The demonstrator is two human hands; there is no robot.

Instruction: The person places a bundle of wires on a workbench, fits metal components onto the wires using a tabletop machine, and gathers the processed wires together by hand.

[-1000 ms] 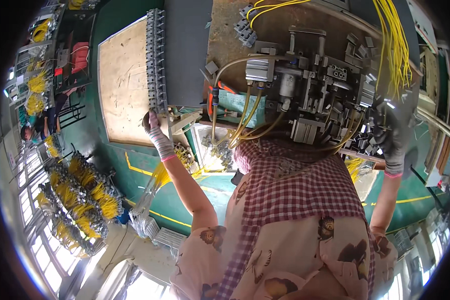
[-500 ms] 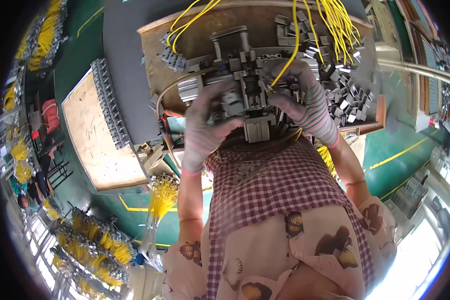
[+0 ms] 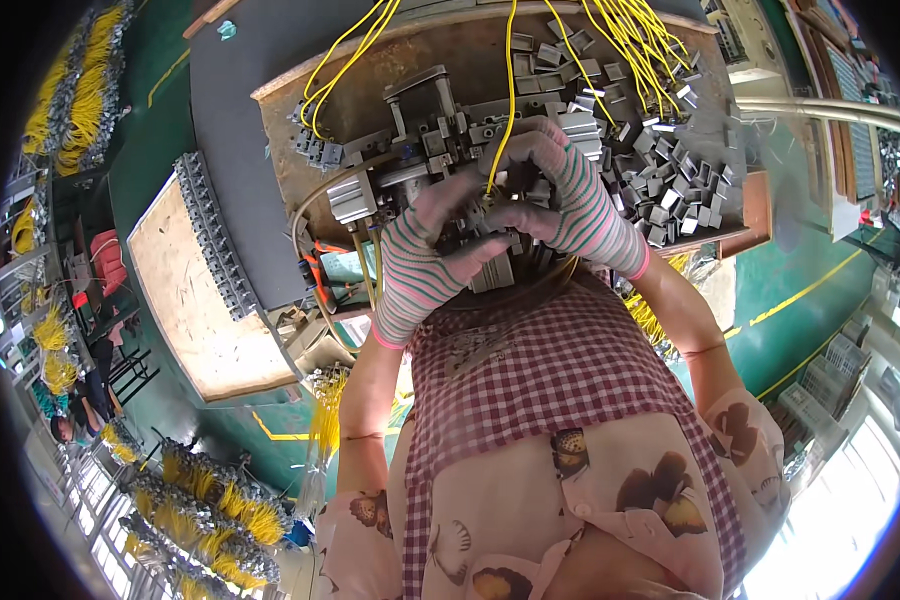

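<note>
Both my hands wear striped gloves and meet over a grey metal clamping fixture (image 3: 440,140) at the bench's front. A yellow cable (image 3: 510,95) comes down from above, its lower end between the curled fingers and thumb of my right hand (image 3: 565,205). My left hand (image 3: 425,250) curves in from the other side, its fingers and thumb bent around the middle of the fixture. Its dark fingertips lie close to the cable's end; whatever they grip is hidden in shadow. Below the hands, a grey block of the fixture (image 3: 492,275) partly shows.
Small grey metal pieces (image 3: 675,185) are heaped on the wooden tray (image 3: 390,60) at right. More yellow cables (image 3: 635,50) hang at the back, some ending in grey connectors (image 3: 318,150). At left, a board (image 3: 205,300) carries a row of grey parts (image 3: 215,235).
My hands have drawn closer together over the fixture, the right one moving left with the cable's end. The grey block seen by my left fingers is now obscured. The whole view has shifted slightly.
</note>
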